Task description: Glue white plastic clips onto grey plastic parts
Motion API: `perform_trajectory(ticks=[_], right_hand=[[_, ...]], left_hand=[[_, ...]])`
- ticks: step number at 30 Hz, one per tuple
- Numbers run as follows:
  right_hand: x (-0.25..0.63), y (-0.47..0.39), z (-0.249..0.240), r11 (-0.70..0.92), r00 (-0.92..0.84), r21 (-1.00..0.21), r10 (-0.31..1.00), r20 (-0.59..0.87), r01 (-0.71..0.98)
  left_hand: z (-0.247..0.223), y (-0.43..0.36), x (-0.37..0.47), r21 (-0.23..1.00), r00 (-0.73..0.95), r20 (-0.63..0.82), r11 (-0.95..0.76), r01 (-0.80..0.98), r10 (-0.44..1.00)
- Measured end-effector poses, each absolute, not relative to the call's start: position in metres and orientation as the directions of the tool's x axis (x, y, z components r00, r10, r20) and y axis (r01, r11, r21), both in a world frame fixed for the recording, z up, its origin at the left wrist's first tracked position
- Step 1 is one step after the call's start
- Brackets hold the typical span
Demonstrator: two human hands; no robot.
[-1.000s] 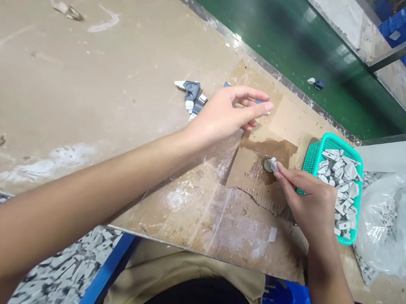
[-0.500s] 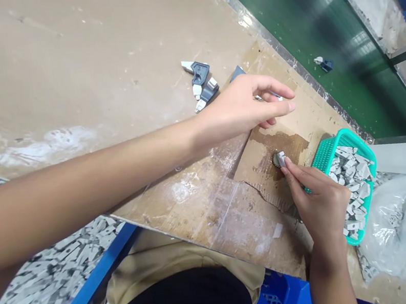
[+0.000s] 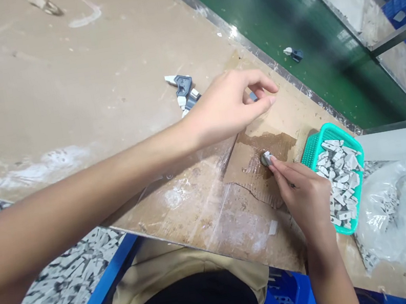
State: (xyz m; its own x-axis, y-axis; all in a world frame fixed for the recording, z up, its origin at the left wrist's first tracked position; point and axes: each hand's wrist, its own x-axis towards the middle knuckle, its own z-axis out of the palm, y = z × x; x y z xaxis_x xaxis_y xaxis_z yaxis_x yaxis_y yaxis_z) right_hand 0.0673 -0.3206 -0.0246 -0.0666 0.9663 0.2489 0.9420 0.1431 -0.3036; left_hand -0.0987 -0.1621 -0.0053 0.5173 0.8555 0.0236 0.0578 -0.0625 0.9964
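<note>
Cardboard (image 3: pixel 239 169), torn, damp | angular pale piece (image 3: pixel 267 156), seemingly plastic, in right grip (image 3: pixel 305 192)

Tan surface (image 3: pixel 40 86), worn and white-smeared, damp-stained cardboard sheet (image 3: pixel 238 171) lying flat, dark-grey and white plastic parts (image 3: pixel 184 85) clustered nearby, teal perforated basket (image 3: pixel 309 151) containing grey-white pieces (image 3: pixel 340 170), clear plastic bag (image 3: pixel 400 238) beside basket.
</note>
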Motion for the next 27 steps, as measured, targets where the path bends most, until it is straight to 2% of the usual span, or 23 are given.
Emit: perform_trajectory(ticks=[7,11,14,18,24,27], right_hand=[[0.070,-0.323,-0.028,0.177,-0.072,-0.334,0.950,0.305,0.926],[0.068,-0.322,-0.027,0.220,-0.061,-0.372,0.917,0.395,0.902],[0.068,-0.321,-0.026,0.255,-0.043,-0.409,0.886,0.461,0.876],[0.068,-0.322,-0.029,0.228,-0.015,-0.460,0.906,0.422,0.858],[0.070,-0.322,-0.034,0.205,-0.011,-0.482,0.927,0.375,0.852],[0.070,-0.321,-0.035,0.222,-0.023,-0.474,0.920,0.390,0.852]], left_hand=[[0.013,-0.102,-0.067,0.915,0.490,0.087,-0.265,0.305,0.867],[-0.012,-0.045,-0.035,0.826,0.416,0.142,-0.339,0.450,0.898],[-0.033,-0.016,-0.009,0.758,0.430,0.151,-0.383,0.528,0.890],[-0.045,0.004,0.023,0.688,0.507,0.154,-0.461,0.561,0.848],[-0.048,0.024,0.046,0.708,0.473,0.098,-0.395,0.585,0.875],[-0.045,0.022,0.043,0.803,0.397,0.100,-0.310,0.510,0.912]])
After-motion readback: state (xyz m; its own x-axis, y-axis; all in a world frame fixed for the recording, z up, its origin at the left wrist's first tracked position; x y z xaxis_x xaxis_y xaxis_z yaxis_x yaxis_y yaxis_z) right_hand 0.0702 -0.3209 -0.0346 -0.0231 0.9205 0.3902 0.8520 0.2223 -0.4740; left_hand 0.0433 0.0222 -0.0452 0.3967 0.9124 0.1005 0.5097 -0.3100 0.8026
